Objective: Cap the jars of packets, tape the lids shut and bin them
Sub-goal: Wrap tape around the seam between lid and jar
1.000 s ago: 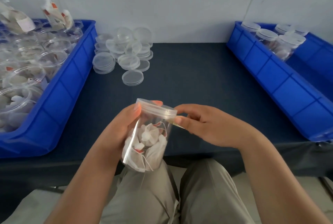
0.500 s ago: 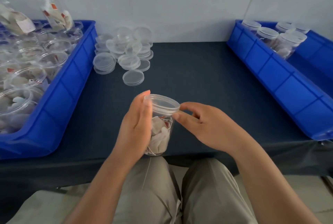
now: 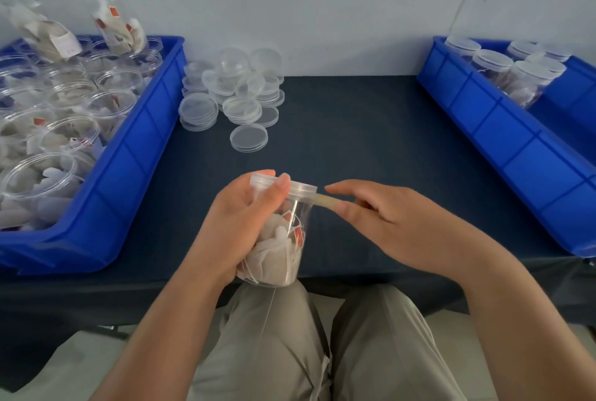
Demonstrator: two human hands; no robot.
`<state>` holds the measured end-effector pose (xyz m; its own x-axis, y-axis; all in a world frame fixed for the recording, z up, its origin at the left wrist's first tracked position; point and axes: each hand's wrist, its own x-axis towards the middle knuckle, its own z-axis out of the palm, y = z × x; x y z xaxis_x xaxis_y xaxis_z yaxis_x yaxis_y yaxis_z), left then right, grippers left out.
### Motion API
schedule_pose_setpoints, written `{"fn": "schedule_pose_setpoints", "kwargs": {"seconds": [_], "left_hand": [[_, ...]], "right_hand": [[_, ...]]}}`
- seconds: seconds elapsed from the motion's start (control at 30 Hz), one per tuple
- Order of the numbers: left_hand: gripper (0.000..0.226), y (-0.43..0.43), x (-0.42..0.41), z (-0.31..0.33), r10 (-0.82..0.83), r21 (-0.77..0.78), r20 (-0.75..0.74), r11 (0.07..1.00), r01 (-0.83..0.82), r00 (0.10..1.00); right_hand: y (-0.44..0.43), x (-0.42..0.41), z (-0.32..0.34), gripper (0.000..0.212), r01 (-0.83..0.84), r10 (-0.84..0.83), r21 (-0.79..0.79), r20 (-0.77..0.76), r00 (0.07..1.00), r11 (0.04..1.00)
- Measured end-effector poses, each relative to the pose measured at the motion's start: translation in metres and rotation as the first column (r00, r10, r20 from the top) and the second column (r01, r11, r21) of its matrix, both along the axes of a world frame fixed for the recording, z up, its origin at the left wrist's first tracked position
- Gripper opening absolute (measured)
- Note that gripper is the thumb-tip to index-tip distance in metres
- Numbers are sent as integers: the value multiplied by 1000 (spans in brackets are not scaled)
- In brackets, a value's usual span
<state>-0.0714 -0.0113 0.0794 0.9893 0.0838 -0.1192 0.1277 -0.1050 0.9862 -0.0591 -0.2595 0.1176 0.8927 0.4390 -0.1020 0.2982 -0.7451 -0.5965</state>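
Jar [image 3: 285, 252] gripped in left hand [image 3: 235, 223]; right hand [image 3: 390, 223] pinches tape strip [image 3: 325, 200] at lid [image 3: 303, 188].

On the table [image 3: 354, 142], the left bin [image 3: 129, 155] sits along the left edge, packed with open jars [image 3: 109, 104]. The right bin [image 3: 503, 149] lies along the right edge, with capped jars [image 3: 522, 78] in its far end. Between the bins, at the back by the wall, lids [image 3: 238, 91] are heaped. At the middle of the near edge the left hand [image 3: 238, 223] grips a jar [image 3: 283, 252]. The right hand [image 3: 396, 223] is just right of it, pinching tape [image 3: 325, 200] that runs to the jar's top.
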Motion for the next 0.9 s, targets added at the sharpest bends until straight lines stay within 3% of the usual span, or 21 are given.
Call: {"fn": "schedule_pose_setpoints", "kwargs": {"seconds": [0.2,0.37,0.47,0.6,0.8,0.9], "left_hand": [[78,12,-5,-2,-166,-373,-154,923,98,974],[71,9,-5,-6,-287,-512,-64,832,215,956],[67,9,-8,-5,-289,-472,-3,845,253,957],[92,7,-7,-4,-282,-456,-21,857,242,959],[72,6,-6,1,-286,-306,-31,915,263,958],[69,4,-4,-4,-184,-103,40,977,188,982]], "right_hand": [[-7,11,-4,56,-2,2,-33,8,1000,999],[2,9,-7,45,-43,45,46,-49,998,998],[4,9,-7,38,-64,68,48,-70,995,997],[2,8,-9,38,-58,62,54,-73,995,997],[1,6,-11,42,-61,65,58,-77,995,996],[4,4,-13,37,-18,23,79,-66,998,997]]}}
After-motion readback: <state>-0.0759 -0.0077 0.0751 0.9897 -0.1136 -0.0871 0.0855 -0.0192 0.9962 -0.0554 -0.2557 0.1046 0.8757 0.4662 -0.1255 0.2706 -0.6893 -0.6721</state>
